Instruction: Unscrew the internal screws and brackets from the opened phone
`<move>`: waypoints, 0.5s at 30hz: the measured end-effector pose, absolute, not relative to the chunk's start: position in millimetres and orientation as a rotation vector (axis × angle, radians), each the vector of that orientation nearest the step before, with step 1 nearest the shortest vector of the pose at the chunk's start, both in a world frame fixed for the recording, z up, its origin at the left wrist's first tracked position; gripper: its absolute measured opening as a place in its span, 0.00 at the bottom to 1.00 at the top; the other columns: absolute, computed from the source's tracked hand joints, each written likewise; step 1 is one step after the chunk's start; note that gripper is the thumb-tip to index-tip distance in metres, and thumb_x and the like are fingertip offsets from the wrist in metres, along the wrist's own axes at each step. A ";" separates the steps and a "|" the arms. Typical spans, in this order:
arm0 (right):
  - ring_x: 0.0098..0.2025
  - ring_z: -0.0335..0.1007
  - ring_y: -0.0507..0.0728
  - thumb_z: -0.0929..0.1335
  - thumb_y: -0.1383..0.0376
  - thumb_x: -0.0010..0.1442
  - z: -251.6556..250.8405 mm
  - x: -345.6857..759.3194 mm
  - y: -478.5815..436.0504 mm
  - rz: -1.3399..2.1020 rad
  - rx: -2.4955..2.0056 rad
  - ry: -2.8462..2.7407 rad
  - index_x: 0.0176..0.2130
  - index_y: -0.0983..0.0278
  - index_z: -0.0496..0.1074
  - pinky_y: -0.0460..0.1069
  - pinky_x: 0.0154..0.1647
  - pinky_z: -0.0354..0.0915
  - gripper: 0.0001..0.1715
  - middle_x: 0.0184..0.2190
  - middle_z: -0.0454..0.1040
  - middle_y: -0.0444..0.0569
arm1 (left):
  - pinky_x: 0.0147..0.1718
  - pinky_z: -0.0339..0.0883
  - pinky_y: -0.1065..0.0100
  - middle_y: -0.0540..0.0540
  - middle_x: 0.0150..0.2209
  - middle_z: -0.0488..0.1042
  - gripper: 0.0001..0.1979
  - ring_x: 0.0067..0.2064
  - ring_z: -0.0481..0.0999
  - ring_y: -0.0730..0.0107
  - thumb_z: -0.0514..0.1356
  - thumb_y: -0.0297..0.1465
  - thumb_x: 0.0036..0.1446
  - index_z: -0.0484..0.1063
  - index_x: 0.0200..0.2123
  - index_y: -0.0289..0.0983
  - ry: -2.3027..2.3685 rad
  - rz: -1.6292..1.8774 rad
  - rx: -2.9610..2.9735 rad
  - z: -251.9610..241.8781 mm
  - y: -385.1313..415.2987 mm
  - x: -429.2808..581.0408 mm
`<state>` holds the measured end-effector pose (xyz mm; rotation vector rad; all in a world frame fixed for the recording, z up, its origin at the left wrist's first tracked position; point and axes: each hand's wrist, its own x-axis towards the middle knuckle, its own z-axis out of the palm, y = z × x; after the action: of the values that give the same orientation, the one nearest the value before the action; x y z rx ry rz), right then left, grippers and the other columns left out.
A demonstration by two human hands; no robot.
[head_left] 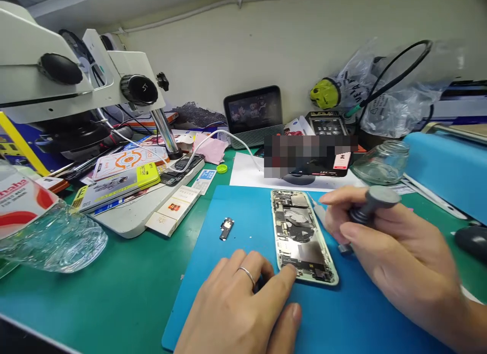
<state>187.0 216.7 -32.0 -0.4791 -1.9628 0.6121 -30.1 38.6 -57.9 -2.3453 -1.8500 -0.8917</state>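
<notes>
An opened phone (304, 237) lies on a blue mat (213, 293), its insides exposed, with a pale green frame. My left hand (236, 308), ring on one finger, rests on the mat; its index fingertip touches the phone's lower left corner, the thumb is apart and the other fingers are bent. Something dark shows under those fingers, too hidden to name. My right hand (403, 257) is closed around a grey screwdriver (382, 198) beside the phone's right edge. A thin pale tool tip (318, 212), perhaps tweezers, also shows by its fingers. Left of the phone lies a small black phone part (227, 228).
A white microscope (125, 75) stands at left, with a water bottle (57, 237) in front. Boxes (117, 186) pile on its base. Behind the mat are a propped screen (254, 110), a dark phone screen (323, 166) and a glass jar (384, 164). A black mouse (474, 245) sits right.
</notes>
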 end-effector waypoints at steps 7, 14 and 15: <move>0.44 0.89 0.73 0.88 0.44 0.69 -34.4 177.3 209.3 0.541 -0.436 -2.014 0.58 0.45 0.94 0.67 0.42 0.90 0.22 0.46 0.89 0.53 | 0.50 0.94 0.60 0.49 0.61 0.92 0.19 0.57 0.95 0.58 0.58 0.34 0.92 0.86 0.73 0.48 -2.107 -0.855 -1.809 -51.6 34.8 -65.1; 0.43 0.91 0.68 0.78 0.70 0.80 -40.8 194.9 206.7 0.397 -0.331 -2.077 0.68 0.43 0.91 0.63 0.48 0.93 0.28 0.47 0.92 0.47 | 0.53 0.98 0.51 0.42 0.77 0.87 0.27 0.73 0.91 0.45 0.55 0.34 0.94 0.77 0.86 0.52 -2.090 -0.674 -1.882 -68.4 35.2 -68.2; 0.44 0.91 0.66 0.76 0.73 0.80 -41.3 197.0 206.7 0.372 -0.308 -2.095 0.70 0.44 0.90 0.62 0.50 0.94 0.31 0.48 0.92 0.47 | 0.55 0.98 0.49 0.41 0.79 0.85 0.29 0.74 0.90 0.43 0.55 0.33 0.93 0.76 0.87 0.54 -2.083 -0.650 -1.887 -70.0 35.0 -67.2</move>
<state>197.0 206.7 -41.3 -0.3078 -2.0946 0.3722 -67.2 35.0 -70.0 -1.8868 -2.0831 -0.6500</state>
